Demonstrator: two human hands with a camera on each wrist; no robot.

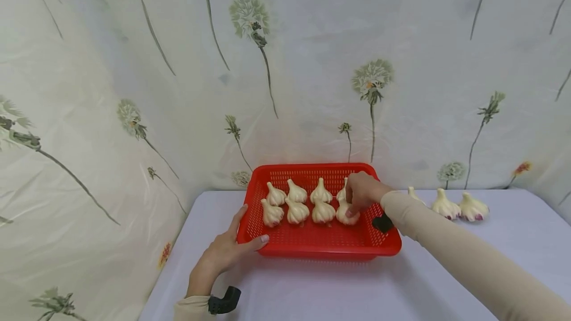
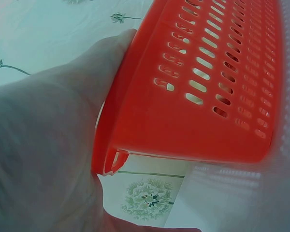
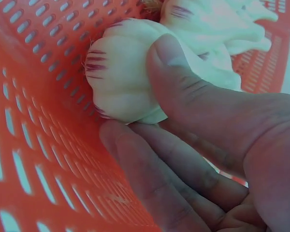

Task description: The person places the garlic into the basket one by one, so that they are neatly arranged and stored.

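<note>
Left hand [image 1: 226, 250]: grips the red basket [image 1: 312, 250] rim at 8 o'clock. Garlic bulbs [image 1: 298, 212]: two rows inside. Right hand [image 1: 365, 192]: pinches the near row's end bulb [image 3: 123, 72] at 3 o'clock. Loose bulbs [image 1: 446, 206]: on the tabletop [image 1: 303, 291], outside 3 o'clock.

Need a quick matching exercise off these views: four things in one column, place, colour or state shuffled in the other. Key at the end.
Column one
1. Left hand
2. Right hand
3. Basket
4. Row of three garlic bulbs

Column two
A. On the tabletop, at the right of the head view
B. Pinching a bulb
C. Red, with slotted sides
D. Holding the basket's left end

Pairs: 1-D, 2-B, 3-C, 4-A
</note>
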